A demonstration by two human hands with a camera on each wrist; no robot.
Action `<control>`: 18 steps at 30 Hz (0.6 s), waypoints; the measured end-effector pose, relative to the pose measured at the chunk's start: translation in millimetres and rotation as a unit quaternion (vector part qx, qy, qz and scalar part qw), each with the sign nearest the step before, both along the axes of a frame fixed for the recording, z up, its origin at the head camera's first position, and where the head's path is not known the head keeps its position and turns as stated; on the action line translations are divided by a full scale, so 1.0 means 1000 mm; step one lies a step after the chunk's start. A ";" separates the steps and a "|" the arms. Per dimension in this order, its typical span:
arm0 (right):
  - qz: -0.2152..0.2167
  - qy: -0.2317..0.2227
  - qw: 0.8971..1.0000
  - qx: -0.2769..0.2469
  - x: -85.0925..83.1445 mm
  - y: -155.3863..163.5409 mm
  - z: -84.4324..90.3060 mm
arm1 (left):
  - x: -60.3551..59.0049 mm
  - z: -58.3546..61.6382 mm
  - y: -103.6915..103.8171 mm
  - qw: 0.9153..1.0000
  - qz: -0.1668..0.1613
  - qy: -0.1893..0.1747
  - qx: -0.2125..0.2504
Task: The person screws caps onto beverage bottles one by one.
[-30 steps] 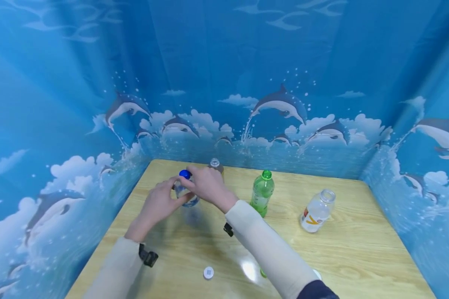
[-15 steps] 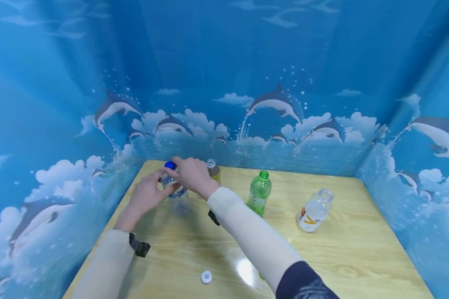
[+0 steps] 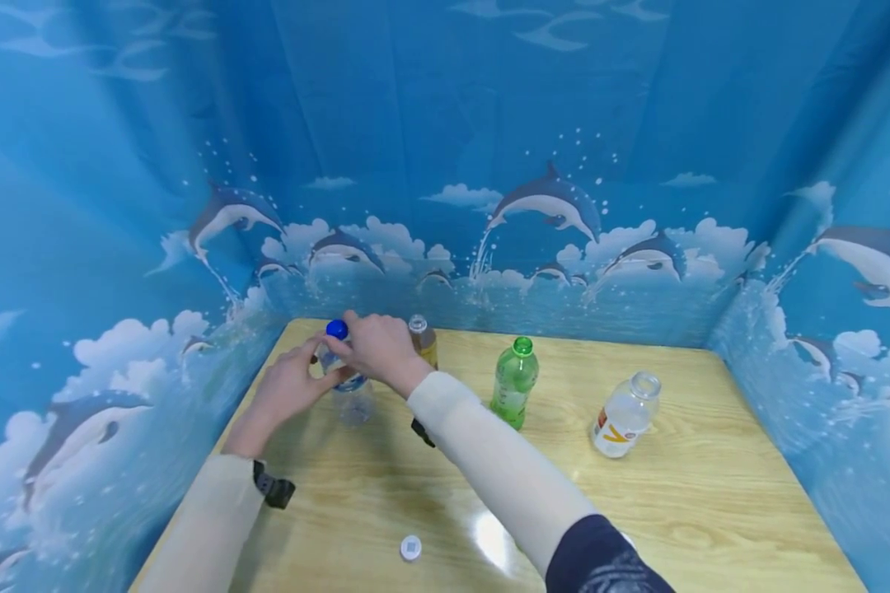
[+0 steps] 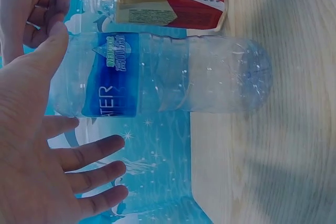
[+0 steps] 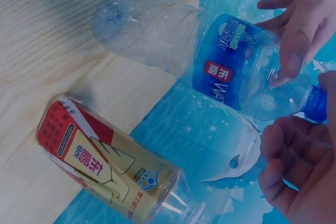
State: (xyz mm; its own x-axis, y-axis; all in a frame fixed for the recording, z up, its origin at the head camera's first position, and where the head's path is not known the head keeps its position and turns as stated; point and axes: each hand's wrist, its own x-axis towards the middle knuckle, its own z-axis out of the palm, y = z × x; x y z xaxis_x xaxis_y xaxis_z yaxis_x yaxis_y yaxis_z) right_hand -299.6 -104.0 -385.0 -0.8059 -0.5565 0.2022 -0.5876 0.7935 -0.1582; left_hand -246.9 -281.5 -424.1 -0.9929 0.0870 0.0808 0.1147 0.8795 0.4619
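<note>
A clear water bottle (image 3: 352, 395) with a blue label stands at the table's far left, also seen in the left wrist view (image 4: 173, 77) and the right wrist view (image 5: 210, 61). My right hand (image 3: 374, 346) reaches over from the right. Its thumb and curled fingers (image 5: 289, 171) pinch the blue cap (image 3: 336, 329) on top. My left hand (image 3: 289, 383) is beside the bottle with fingers straight and spread (image 4: 79, 156). Only its thumb (image 5: 286, 61) touches the bottle's shoulder.
A capless bottle with a yellow and red label (image 3: 423, 338) stands just behind the right hand. A green bottle (image 3: 514, 383) and an open clear bottle (image 3: 623, 416) stand to the right. A white cap (image 3: 411, 547) lies near the front edge. Blue dolphin curtains wall three sides.
Both hands carried the blue-capped bottle left and farther back, where it now stands. The left hand's fingers have come off its body.
</note>
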 end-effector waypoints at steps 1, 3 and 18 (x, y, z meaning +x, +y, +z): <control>0.001 0.000 1.000 0.003 0.001 0.001 0.000 | 0.001 0.000 0.000 1.000 0.001 0.000 0.002; 0.001 0.003 1.000 0.009 0.002 0.002 -0.001 | 0.004 -0.001 -0.001 1.000 0.006 -0.001 0.005; -0.015 0.067 0.998 0.006 0.008 0.035 0.003 | 0.061 -0.031 0.030 0.998 0.061 -0.018 0.018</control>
State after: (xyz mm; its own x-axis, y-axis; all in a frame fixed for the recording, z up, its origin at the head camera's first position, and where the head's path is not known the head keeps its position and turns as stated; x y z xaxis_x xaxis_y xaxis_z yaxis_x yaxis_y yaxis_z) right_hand -292.0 -69.3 -381.8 -0.7889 -0.5353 0.3019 -0.5783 0.8128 -0.0699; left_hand -185.6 -251.3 -454.9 -0.9983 -0.0373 0.0450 -0.0101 0.8686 0.4954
